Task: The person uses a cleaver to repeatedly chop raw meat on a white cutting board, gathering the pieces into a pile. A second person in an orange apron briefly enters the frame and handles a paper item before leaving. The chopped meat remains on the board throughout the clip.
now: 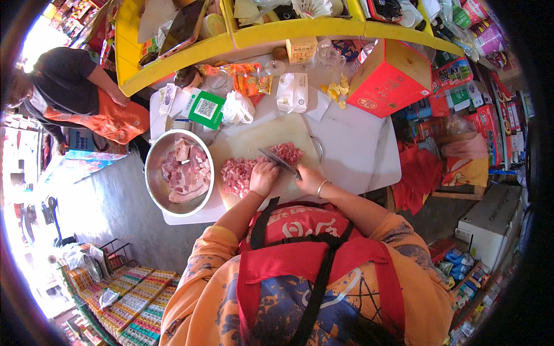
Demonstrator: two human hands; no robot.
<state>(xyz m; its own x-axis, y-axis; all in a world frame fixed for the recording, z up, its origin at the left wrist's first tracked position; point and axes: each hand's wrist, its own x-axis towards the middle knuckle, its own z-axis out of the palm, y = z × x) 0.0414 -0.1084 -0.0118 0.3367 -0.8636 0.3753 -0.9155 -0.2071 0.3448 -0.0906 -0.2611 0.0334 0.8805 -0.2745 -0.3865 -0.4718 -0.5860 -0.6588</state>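
Observation:
My right hand (310, 179) grips the handle of a cleaver (281, 161), its blade slanting up and left across the cutting board (255, 134). Beside the blade, my left hand (264, 178) rests with curled fingers on the cut raw meat (239, 174); what lies under the fingertips is hidden. A smaller heap of diced meat (289, 152) lies on the blade's far right side. Left of the board, a steel bowl (152, 190) holds larger raw meat pieces (190, 173) with pale fat.
The white table (355, 151) carries a green code sign (207, 108), a plastic bag (238, 108), a tissue pack (292, 92), peel (335, 93) and a red box (385, 82). A yellow tray (298, 31) spans the back. Another person (73, 86) stands at left.

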